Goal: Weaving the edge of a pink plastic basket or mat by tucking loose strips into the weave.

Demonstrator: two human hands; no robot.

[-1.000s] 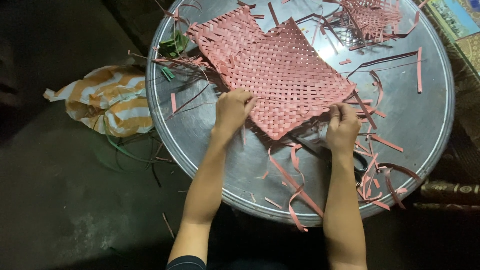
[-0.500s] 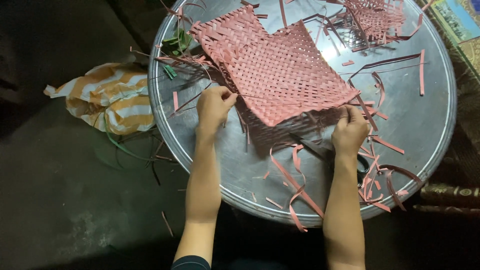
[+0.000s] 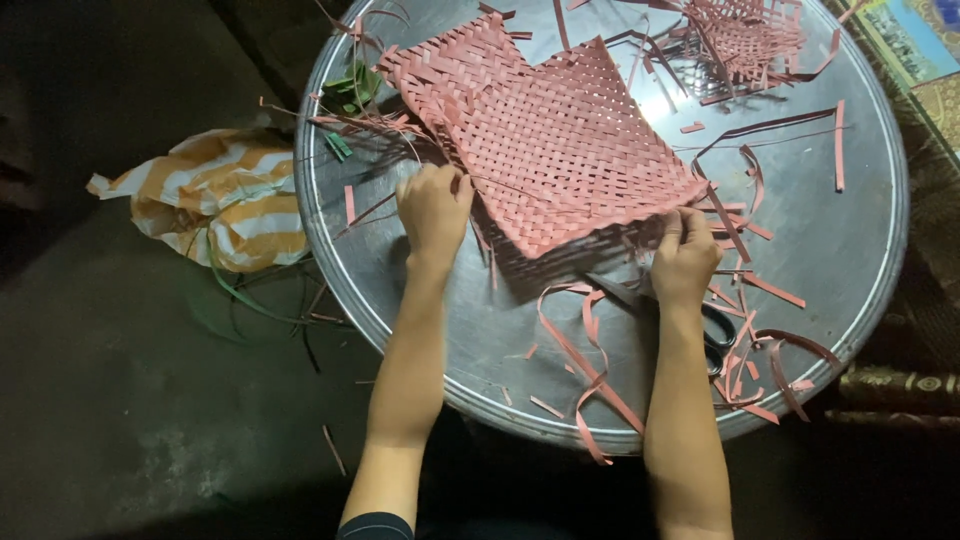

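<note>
Both hands have slid apart along the mat's near edge. Left hand [image 3: 433, 210] pinches the left corner of the woven mat [image 3: 555, 140]; right hand [image 3: 685, 255] grips the right corner, lifting that edge off the table [image 3: 850, 250]. Scissors [image 3: 715, 335] lie just behind the right wrist, strips [image 3: 580, 345] between the arms, and a striped bag [image 3: 215, 195] left of the left hand.

A round metal table [image 3: 850, 290] stands on a dark, dim floor [image 3: 130, 420], an orange-striped bag [image 3: 215, 200] lying beside it.
</note>
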